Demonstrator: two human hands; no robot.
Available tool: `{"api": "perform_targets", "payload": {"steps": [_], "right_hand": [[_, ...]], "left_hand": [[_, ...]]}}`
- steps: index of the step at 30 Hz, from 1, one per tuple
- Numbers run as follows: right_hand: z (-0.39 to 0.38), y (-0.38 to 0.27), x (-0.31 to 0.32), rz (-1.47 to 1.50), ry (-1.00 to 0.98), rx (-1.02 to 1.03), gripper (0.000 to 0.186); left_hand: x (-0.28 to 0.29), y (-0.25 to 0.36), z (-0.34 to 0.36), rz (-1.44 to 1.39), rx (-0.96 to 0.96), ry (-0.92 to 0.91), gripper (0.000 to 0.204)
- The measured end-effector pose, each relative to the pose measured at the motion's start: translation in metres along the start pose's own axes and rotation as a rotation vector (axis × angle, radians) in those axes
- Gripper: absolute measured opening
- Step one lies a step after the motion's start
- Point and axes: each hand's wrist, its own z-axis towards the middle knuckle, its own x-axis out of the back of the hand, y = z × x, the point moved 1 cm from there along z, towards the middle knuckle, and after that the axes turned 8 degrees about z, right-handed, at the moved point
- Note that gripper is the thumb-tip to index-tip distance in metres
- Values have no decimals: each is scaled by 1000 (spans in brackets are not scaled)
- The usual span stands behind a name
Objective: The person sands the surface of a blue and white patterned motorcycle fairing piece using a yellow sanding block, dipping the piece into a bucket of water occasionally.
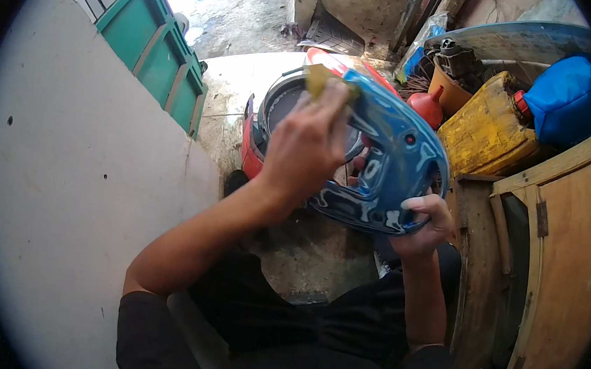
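A glossy blue plastic panel (404, 110), curved and with a large opening, is held up in front of me over the floor. My right hand (430, 224) grips its lower right edge, thumb on the face and fingers behind. My left hand (313, 140) is at the panel's upper left end, closed on a yellowish-olive piece of cloth or pad (324, 81). Its fingers are partly smeared by motion. Behind the left hand is a dark round basin (274, 105), partly hidden by the hand and panel. A red curved part (251, 149) lies against the basin's left side.
To the left is a white board (84, 187), with green crates (156, 49) behind it. On the right are a red funnel (427, 106), a dirty yellow jerrycan (490, 128), a blue bag (571, 100) and a wooden cabinet (567, 250).
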Motion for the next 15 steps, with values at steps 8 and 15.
{"api": "perform_targets", "payload": {"steps": [8,15], "right_hand": [[-14,15,27,-194,64,112,19],[-1,-8,1,-10,122,-26,33]], "left_hand": [[0,3,-1,64,-96,50,41],[-11,-2,-6,63,-190,196,32]]}}
